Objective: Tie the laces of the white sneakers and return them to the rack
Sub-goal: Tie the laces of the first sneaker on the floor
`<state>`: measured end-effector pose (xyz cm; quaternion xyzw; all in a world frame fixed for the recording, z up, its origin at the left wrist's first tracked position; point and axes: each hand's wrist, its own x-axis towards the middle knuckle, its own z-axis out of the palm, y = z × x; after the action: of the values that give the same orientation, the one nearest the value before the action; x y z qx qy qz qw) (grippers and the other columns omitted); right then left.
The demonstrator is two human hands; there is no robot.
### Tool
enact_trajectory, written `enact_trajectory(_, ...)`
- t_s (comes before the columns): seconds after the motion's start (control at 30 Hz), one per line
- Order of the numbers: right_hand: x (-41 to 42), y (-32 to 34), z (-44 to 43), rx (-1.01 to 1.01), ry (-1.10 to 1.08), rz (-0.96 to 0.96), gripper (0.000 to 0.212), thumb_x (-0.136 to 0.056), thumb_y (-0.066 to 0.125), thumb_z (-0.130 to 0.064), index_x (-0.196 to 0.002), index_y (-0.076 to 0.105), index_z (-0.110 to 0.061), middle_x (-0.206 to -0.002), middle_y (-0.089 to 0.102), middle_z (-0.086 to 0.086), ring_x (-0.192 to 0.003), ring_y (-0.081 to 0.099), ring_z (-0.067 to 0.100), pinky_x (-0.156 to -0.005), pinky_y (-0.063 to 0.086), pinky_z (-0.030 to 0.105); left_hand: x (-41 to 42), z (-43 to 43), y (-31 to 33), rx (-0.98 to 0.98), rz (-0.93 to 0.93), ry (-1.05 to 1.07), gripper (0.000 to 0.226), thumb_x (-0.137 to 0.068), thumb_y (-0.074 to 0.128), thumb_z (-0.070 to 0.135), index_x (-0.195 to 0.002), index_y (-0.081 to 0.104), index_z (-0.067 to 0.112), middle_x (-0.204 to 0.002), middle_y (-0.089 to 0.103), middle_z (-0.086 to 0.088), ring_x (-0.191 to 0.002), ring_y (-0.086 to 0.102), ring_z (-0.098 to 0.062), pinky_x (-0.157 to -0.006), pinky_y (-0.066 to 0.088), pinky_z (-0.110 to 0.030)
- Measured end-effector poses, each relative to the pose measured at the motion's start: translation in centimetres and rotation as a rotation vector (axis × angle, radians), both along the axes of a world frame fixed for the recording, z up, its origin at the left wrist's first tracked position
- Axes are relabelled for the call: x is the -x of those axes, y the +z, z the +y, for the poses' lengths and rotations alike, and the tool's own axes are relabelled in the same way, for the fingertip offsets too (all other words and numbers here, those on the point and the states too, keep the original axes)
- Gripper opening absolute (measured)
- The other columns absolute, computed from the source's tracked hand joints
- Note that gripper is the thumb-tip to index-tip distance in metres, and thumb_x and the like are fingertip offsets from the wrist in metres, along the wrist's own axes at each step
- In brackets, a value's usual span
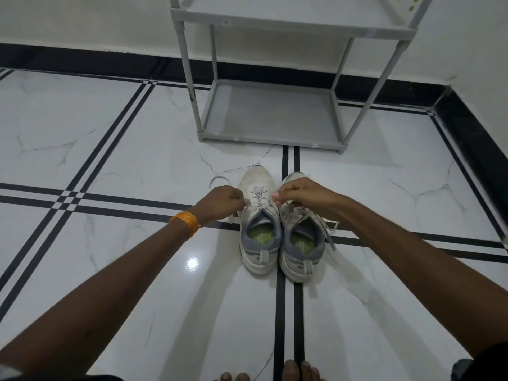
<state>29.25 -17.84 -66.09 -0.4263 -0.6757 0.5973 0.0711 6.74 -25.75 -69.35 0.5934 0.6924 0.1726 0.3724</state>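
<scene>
Two white sneakers with grey collars stand side by side on the floor, toes pointing at the rack. On the left sneaker point(257, 215), my left hand point(222, 200) pinches one lace end on its left side. My right hand point(299, 195) pinches the other lace end on the right, over the toe of the right sneaker point(301, 240). A loop of lace point(218, 179) trails on the floor beyond my left hand. The right sneaker's laces point(330, 232) hang loose over its right side. The grey shoe rack point(272, 138) stands just beyond the shoes, its bottom shelf bare.
White marble floor point(123, 149) with black stripes spreads all around. A white wall with a black skirting point(82, 60) runs behind the rack and along the right. My toes point(291, 371) show at the bottom edge. An orange bangle point(187, 222) is on my left wrist.
</scene>
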Motion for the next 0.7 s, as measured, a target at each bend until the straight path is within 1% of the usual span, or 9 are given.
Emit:
enact_trajectory(0.1, 1.1, -1.9, -1.3, 0.217, -0.219, 0.226, 0.023, -0.093, 0.064, -0.024, -0.088, 0.075, -0.004, -0.113, 0.072, 0.016, -0.100, 0.063, 0.021, -0.089, 0.049, 0.035, -1.6, -0.1, 0.4, 0.029, -0.334, 0.149, 0.038, -0.089, 0.059, 0.036, -0.093, 0.071, 0.000, -0.101, 0.070, -0.016, -0.100, 0.064, -0.031, -0.092, 0.051, -0.047)
enact_trajectory(0.2, 2.2, -3.3, -2.4, 0.463, -0.406, 0.473, 0.020, -0.097, 0.056, -0.013, -0.097, 0.070, 0.002, -0.103, 0.072, 0.019, -0.095, 0.066, 0.024, -0.091, 0.053, 0.036, -3.3, -0.6, 0.3, 0.010, -0.622, 0.301, 0.045, -0.095, 0.057, 0.038, -0.096, 0.068, -0.006, -0.097, 0.070, -0.019, -0.091, 0.066, -0.027, -0.089, 0.052, -0.041)
enact_trajectory(0.3, 2.5, -3.8, -2.4, 0.494, -0.460, 0.507, 0.017, -0.098, 0.055, -0.011, -0.100, 0.065, 0.002, -0.109, 0.069, 0.025, -0.097, 0.067, 0.028, -0.095, 0.052, 0.038, -3.7, -1.3, -0.1, 0.043, -0.970, 0.500, 0.040, -0.099, 0.051, 0.031, -0.082, 0.068, 0.000, -0.095, 0.073, -0.018, -0.091, 0.069, -0.030, -0.092, 0.053, -0.038)
enact_trajectory(0.37, 2.5, -3.8, -2.3, 0.486, -0.475, 0.469, 0.015, -0.098, 0.055, -0.012, -0.100, 0.064, 0.000, -0.106, 0.070, 0.023, -0.095, 0.069, 0.027, -0.089, 0.055, 0.035, -3.8, -1.6, -0.2, 0.050, -1.123, 0.564, 0.038, -0.101, 0.048, 0.025, -0.073, 0.066, 0.007, -0.088, 0.072, -0.014, -0.085, 0.069, -0.024, -0.091, 0.053, -0.036)
enact_trajectory(0.47, 2.6, -3.4, -2.5, 0.391, -0.411, 0.356, 0.016, -0.098, 0.056, -0.012, -0.103, 0.065, 0.000, -0.095, 0.071, 0.016, -0.083, 0.070, 0.020, -0.069, 0.059, 0.026, -4.1, -1.6, -0.4, 0.015, -1.150, 0.588, 0.030, -0.102, 0.045, 0.021, -0.083, 0.062, 0.005, -0.088, 0.067, -0.012, -0.086, 0.065, -0.022, -0.087, 0.055, -0.032)
enact_trajectory(0.53, 2.7, -3.4, -2.5, 0.318, -0.368, 0.311, 0.019, -0.096, 0.058, -0.008, -0.106, 0.066, 0.005, -0.091, 0.070, 0.017, -0.074, 0.068, 0.016, -0.061, 0.057, 0.022, -4.1, -1.4, -0.6, 0.007, -1.128, 0.605, 0.024, -0.101, 0.046, 0.020, -0.089, 0.062, 0.005, -0.088, 0.065, -0.010, -0.086, 0.064, -0.022, -0.082, 0.055, -0.031)
enact_trajectory(0.6, 2.7, -3.6, -2.4, 0.271, -0.352, 0.302, 0.021, -0.094, 0.061, -0.007, -0.107, 0.067, 0.009, -0.095, 0.070, 0.021, -0.076, 0.067, 0.017, -0.069, 0.058, 0.025, -4.0, -1.2, -1.0, -0.016, -1.063, 0.590, 0.023, -0.101, 0.047, 0.020, -0.096, 0.063, 0.005, -0.091, 0.066, -0.010, -0.088, 0.064, -0.022, -0.080, 0.055, -0.031)
enact_trajectory(0.67, 2.5, -4.0, -2.4, 0.257, -0.350, 0.318, 0.023, -0.093, 0.062, -0.006, -0.111, 0.068, 0.006, -0.100, 0.070, 0.024, -0.083, 0.067, 0.021, -0.084, 0.057, 0.033, -4.0, -1.2, -1.1, -0.038, -1.018, 0.580, 0.023, -0.101, 0.047, 0.020, -0.103, 0.065, 0.005, -0.096, 0.069, -0.010, -0.089, 0.066, -0.022, -0.079, 0.055, -0.031)
enact_trajectory(0.7, 2.5, -4.1, -2.5, 0.247, -0.357, 0.321, 0.023, -0.093, 0.062, -0.005, -0.114, 0.068, 0.004, -0.101, 0.071, 0.024, -0.083, 0.067, 0.021, -0.086, 0.056, 0.034, -3.9, -1.2, -1.1, -0.049, -1.000, 0.586, 0.023, -0.101, 0.048, 0.019, -0.106, 0.066, 0.005, -0.098, 0.070, -0.009, -0.090, 0.067, -0.022, -0.078, 0.055, -0.031)
